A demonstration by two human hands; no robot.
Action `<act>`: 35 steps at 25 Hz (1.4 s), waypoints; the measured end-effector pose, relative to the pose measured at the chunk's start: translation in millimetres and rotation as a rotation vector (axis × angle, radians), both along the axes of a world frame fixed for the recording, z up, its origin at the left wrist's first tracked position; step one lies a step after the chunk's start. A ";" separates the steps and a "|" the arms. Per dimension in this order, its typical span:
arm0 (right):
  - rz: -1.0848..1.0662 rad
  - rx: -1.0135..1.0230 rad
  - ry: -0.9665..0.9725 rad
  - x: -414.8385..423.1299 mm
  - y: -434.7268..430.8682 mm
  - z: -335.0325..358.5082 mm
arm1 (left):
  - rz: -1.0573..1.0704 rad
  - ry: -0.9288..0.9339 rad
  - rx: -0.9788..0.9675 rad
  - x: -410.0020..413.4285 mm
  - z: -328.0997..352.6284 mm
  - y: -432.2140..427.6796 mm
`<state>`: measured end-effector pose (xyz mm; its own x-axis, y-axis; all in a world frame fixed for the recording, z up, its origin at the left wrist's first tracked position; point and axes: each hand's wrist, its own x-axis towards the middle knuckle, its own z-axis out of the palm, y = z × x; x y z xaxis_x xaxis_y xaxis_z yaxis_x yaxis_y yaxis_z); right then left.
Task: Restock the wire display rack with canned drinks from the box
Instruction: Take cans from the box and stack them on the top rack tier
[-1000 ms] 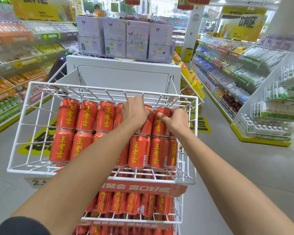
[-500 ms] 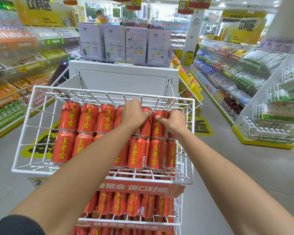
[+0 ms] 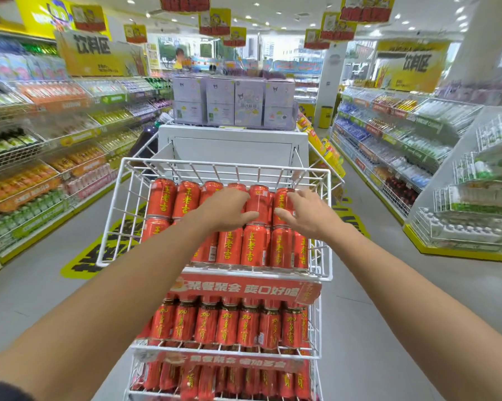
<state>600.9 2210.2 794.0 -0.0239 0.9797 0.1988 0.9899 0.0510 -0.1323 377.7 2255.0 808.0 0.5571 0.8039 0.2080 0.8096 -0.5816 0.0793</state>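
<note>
White wire rack (image 3: 215,164), thin round rods welded in a grid, stands mid-aisle; its top tier is an open basket. Inside, the red cans (image 3: 254,247) lie lengthwise in 2 rows: glossy metal cylinders w/ yellow characters down the side, packed touching side by side. L hand (image 3: 229,209) sits palm-down on the back row near centre, fingers bent over the cans, thumb stretched right along the seam btwn rows; can't tell if it actually clamps one. R hand (image 3: 304,211) is just beside it, fingers spread & loosely bent, tips touching the far-right back-row cans, not wrapped round any. A red banner strip (image 3: 244,287) w/ white lettering runs along the basket's front edge; under it, lower-tier cans (image 3: 229,322) of similar shape fill 2 more wire levels. Behind the rack is a flat white panel (image 3: 232,146) w/ boxy pastel-purple cartons (image 3: 235,102) on top. Bottle shelves (image 3: 388,146) flank the aisle, blurred; floor (image 3: 388,299) smooth grey
</note>
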 end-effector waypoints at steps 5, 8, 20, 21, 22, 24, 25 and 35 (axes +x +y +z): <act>0.007 0.022 -0.178 -36.6 -80.8 15.7 | -0.057 0.137 0.000 -41.0 0.4 -63.5; -0.017 0.009 -0.195 -71.9 -130.7 14.5 | -0.119 0.144 0.028 -77.0 -6.5 -105.5; 0.101 -0.050 -0.106 -247.7 -203.6 -30.5 | -0.004 0.086 -0.035 -243.7 -38.1 -192.5; 0.122 -0.058 -0.097 -257.5 -200.0 -34.5 | 0.010 0.074 -0.045 -252.4 -41.3 -190.0; 0.142 -0.068 -0.089 -265.2 -196.0 -39.5 | 0.017 0.065 -0.066 -258.8 -46.8 -187.1; 0.177 -0.082 -0.085 -272.7 -183.8 -53.5 | 0.032 0.049 -0.123 -263.8 -64.4 -177.7; 0.182 -0.093 -0.081 -272.9 -176.8 -62.4 | 0.048 0.045 -0.150 -262.6 -75.4 -172.3; 0.191 -0.381 -0.014 -250.1 -149.9 -237.1 | 0.077 0.064 -0.472 -241.1 -235.3 -168.9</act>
<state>350.8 2060.3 556.9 -0.2126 0.9608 -0.1779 0.9691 0.1841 -0.1641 136.6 2086.1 572.7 0.4917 0.8420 -0.2221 0.8610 -0.4319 0.2687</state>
